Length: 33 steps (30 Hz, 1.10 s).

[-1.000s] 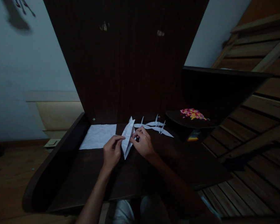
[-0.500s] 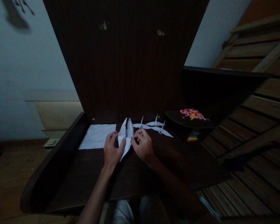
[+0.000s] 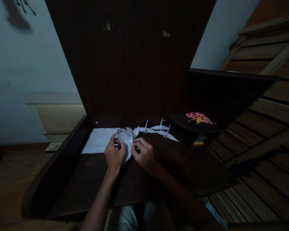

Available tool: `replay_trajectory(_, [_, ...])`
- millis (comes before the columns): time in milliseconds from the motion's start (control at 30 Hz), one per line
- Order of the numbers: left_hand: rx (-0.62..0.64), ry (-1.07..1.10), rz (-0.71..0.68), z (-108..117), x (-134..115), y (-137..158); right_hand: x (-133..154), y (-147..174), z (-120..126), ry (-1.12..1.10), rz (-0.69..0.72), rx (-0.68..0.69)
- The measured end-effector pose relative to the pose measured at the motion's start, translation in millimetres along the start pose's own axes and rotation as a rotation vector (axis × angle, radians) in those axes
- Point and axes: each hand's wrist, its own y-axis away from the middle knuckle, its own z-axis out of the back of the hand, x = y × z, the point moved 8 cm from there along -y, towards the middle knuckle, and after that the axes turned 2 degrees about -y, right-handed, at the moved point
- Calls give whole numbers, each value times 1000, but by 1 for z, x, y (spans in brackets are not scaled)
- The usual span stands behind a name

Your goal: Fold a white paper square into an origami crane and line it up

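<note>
Between my two hands is a partly folded piece of white origami paper [image 3: 127, 138], its upper layers spread and curved open. My left hand [image 3: 115, 152] grips its left side, thumb on the near face and fingers curled behind. On the other side my right hand [image 3: 144, 153] pinches the right edge between thumb and fingers. Three finished white paper cranes stand just beyond: a left crane [image 3: 146, 130], a rear crane [image 3: 161, 127] and a right crane [image 3: 166, 134]. A flat white paper sheet [image 3: 97, 141] lies to the left, partly behind my left hand.
The dark wooden desk [image 3: 86, 186] has a raised left side [image 3: 55, 170] and a tall back panel [image 3: 135, 64]. At right, a corner shelf [image 3: 180, 120] holds a heap of small pink and yellow pieces [image 3: 199, 117]. Wooden slats [image 3: 262, 128] stand farther right.
The folded paper's two upright points have been spread apart and bent, so its upper part is now opened and rounded. My left hand has shifted slightly left, and my right hand slightly down and left.
</note>
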Motion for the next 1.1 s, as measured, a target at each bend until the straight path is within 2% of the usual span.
replay_trajectory(133, [9, -7, 52, 3, 9, -6, -1, 1, -2, 3, 16, 24])
replay_trajectory(233, [46, 110, 98, 0, 23, -8, -7, 1, 3, -25, -18, -34])
replay_trajectory(400, [195, 475, 332, -18, 56, -3, -29, -5, 15, -140, -172, -157])
replay_trajectory(467, [228, 552, 360, -21, 60, -1, -40, -6, 16, -183, -240, -164])
replay_trajectory(533, [203, 551, 344, -16, 61, -1, -50, -6, 17, -231, -286, -173])
replay_trajectory(600, [137, 499, 304, -6, 58, -1, -58, -4, 15, -292, -308, -155])
replay_trajectory(733, [-9, 336, 165, 17, 42, 0, -61, -2, 8, -421, -272, -31])
replay_trajectory(867, [-85, 171, -120, 32, 15, 5, -59, -10, 10, -556, -306, 23])
replay_trajectory(967, [-57, 125, -346, 32, -2, 13, -54, -18, 12, -527, -384, 41])
replay_trajectory(1100, [-57, 94, -539, 31, -17, 23, -41, -22, 16, -292, -400, 65])
